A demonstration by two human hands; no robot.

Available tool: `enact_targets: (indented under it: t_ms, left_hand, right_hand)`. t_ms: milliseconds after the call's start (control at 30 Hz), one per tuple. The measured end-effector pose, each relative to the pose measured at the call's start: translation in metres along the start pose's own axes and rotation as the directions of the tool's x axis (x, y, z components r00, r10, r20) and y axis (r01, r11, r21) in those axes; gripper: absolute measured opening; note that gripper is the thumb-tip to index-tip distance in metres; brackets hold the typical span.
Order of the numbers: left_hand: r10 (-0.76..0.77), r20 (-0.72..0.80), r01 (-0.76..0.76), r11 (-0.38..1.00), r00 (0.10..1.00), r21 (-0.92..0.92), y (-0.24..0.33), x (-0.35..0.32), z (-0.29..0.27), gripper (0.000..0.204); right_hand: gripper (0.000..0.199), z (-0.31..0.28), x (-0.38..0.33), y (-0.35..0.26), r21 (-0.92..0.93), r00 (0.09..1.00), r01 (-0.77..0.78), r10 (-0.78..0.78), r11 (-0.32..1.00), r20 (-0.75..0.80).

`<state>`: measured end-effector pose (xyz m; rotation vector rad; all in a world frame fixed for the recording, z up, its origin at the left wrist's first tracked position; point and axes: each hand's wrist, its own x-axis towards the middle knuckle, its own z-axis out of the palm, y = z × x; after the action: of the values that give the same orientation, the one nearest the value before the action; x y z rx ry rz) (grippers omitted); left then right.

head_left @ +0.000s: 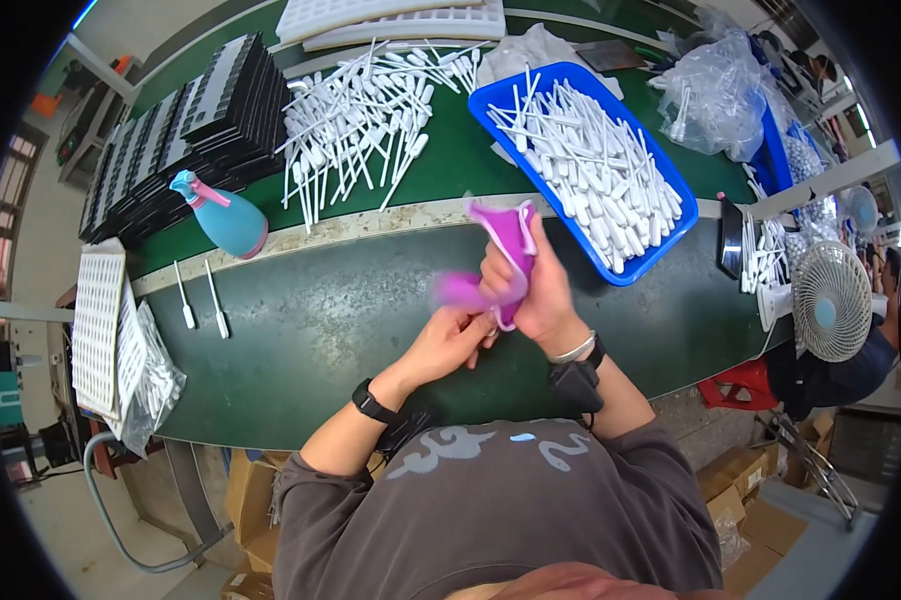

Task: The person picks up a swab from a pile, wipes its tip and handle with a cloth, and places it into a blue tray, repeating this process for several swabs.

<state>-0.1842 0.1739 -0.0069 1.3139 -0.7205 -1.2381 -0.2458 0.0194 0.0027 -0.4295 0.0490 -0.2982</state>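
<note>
My right hand is closed around a bunched purple cloth with white edging, held above the green table. One loose end of the cloth sticks out to the left and is blurred. Just below it, my left hand has its fingers pinched together against the cloth's lower edge; whatever they grip is hidden. Beyond my right hand stands a blue tray heaped with white plastic droppers. A looser pile of droppers lies farther left.
Stacked black trays stand at the far left behind a blue-and-pink spray bottle. Two single droppers lie near white perforated sheets at the table's left edge. A fan and clear plastic bags are at the right.
</note>
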Motion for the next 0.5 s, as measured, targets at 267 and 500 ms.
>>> enact_targets:
  t_ms: [267,500]
  left_hand:
    - [0.02,0.162,0.042,0.929,0.987,-0.368,-0.015,0.002,0.007,0.017]
    - [0.0,-0.143,-0.034,0.971,0.99,-0.236,-0.008,0.001,0.011,0.019]
  right_hand:
    - [0.05,-0.004,0.01,-0.024,-0.201,0.996,-0.052,0.036,0.978,-0.082]
    - [0.046,0.021,-0.007,0.02,-0.474,0.86,-0.079,-0.18,0.877,-0.477]
